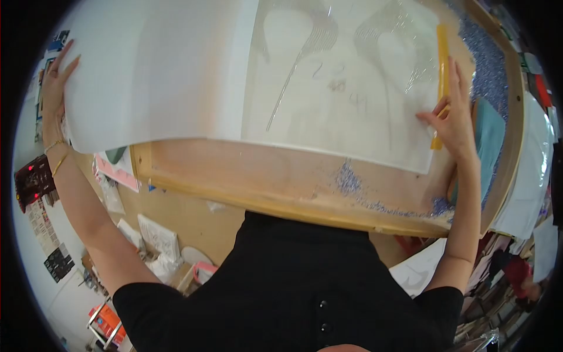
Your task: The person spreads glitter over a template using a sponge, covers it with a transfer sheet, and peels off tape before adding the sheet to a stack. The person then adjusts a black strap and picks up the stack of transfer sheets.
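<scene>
A large pale sheet (158,76) spans the view; its left part is plain white and bowed. Its right part is a translucent panel (328,111) with curved line patterns and handwritten marks. At the sheet's far left edge is my left hand (54,91), fingers apart, the thumb side against the edge. On the panel's right side, my right hand (454,120) rests beside a yellow strip (443,64), its fingers stretched along the strip and the thumb apart over the panel. A blue-green block (489,132) lies just right of my right wrist.
Below the sheet is a wooden tray (281,208) with a raised rim. Small bluish beads (349,179) lie scattered in it, with a thick heap (487,58) at the upper right. Papers and plastic bags (161,240) are at the lower left; a cluttered area is at the right.
</scene>
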`<state>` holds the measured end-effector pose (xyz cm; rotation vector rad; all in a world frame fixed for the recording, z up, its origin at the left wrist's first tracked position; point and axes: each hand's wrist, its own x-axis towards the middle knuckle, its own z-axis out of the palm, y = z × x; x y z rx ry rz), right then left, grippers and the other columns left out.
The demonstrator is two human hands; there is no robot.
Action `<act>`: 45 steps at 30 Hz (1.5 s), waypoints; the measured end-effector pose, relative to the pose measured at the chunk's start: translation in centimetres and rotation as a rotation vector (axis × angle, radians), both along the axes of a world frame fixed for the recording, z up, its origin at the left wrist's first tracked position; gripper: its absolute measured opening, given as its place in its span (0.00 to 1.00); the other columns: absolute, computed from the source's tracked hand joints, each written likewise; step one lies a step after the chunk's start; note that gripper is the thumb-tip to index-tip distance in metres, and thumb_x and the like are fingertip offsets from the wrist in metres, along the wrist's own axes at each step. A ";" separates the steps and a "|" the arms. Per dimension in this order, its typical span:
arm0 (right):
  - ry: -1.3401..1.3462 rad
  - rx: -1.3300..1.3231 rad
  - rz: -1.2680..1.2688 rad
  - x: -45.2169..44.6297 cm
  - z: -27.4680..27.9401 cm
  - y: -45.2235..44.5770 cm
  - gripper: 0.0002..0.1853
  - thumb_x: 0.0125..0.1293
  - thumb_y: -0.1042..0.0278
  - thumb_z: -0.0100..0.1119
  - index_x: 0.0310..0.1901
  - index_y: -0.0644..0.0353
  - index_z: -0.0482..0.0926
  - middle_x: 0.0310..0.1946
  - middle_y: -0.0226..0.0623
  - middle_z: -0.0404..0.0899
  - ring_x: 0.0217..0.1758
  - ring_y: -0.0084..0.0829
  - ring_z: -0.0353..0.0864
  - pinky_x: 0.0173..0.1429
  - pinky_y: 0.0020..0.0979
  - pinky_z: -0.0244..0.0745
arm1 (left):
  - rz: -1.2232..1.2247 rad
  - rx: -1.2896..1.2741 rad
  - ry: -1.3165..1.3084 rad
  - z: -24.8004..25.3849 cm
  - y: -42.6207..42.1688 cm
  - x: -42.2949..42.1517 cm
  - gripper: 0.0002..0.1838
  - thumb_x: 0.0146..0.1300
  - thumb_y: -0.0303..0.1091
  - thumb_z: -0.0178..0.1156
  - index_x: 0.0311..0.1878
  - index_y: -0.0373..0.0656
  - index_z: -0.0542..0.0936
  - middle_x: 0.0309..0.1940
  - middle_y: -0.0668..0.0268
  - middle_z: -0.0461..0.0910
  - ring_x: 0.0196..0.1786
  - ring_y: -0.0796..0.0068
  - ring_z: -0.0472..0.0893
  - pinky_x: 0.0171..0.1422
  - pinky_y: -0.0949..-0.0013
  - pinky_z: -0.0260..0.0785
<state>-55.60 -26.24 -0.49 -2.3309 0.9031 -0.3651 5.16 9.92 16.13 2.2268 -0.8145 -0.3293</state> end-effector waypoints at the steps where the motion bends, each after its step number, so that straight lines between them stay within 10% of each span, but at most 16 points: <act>1: 0.000 -0.009 0.014 0.2 0.5 0.1 0.59 0.42 0.81 0.75 0.76 0.55 0.51 0.76 0.43 0.50 0.30 0.28 0.76 0.40 0.26 0.80 | -0.026 0.013 -0.094 -0.2 -0.5 -0.8 0.27 0.62 0.26 0.64 0.67 0.44 0.74 0.64 0.62 0.74 0.58 0.75 0.78 0.62 0.75 0.71; 15: 0.365 -0.346 0.083 0.6 -1.7 -1.1 0.34 0.65 0.70 0.50 0.72 0.65 0.54 0.75 0.48 0.49 0.45 0.54 0.81 0.46 0.48 0.78 | -0.277 0.221 -0.786 -3.9 -4.0 -1.6 0.31 0.54 0.20 0.64 0.65 0.43 0.74 0.60 0.55 0.76 0.64 0.55 0.74 0.66 0.63 0.65; 20: 0.481 -0.200 0.026 1.1 0.1 -1.4 0.33 0.64 0.67 0.49 0.70 0.69 0.56 0.74 0.55 0.50 0.53 0.58 0.78 0.56 0.50 0.74 | 0.059 0.326 -1.203 -6.7 -9.1 -9.4 0.28 0.64 0.35 0.64 0.67 0.43 0.72 0.64 0.50 0.71 0.67 0.50 0.70 0.71 0.54 0.60; 26: 0.384 -0.141 0.045 0.7 -0.1 -2.5 0.33 0.65 0.68 0.48 0.71 0.69 0.57 0.76 0.51 0.49 0.60 0.56 0.73 0.66 0.44 0.68 | -0.501 -0.033 -0.210 -17.7 -15.4 -22.2 0.35 0.71 0.43 0.54 0.73 0.31 0.58 0.74 0.45 0.56 0.77 0.49 0.54 0.80 0.55 0.44; 38: 0.224 -0.020 0.090 0.4 -0.5 -3.2 0.28 0.69 0.72 0.45 0.70 0.73 0.59 0.75 0.49 0.54 0.74 0.49 0.59 0.76 0.36 0.55 | -0.506 0.192 -0.557 -18.4 -13.6 -23.2 0.40 0.71 0.47 0.48 0.73 0.24 0.50 0.76 0.41 0.48 0.79 0.49 0.49 0.81 0.53 0.40; 45: 0.173 -0.133 0.093 0.3 -0.8 -3.0 0.22 0.70 0.71 0.46 0.63 0.73 0.68 0.70 0.51 0.62 0.67 0.51 0.69 0.71 0.38 0.63 | -0.591 0.282 -0.511 -18.0 -13.5 -21.2 0.38 0.73 0.50 0.42 0.75 0.29 0.49 0.77 0.46 0.47 0.80 0.51 0.47 0.82 0.54 0.38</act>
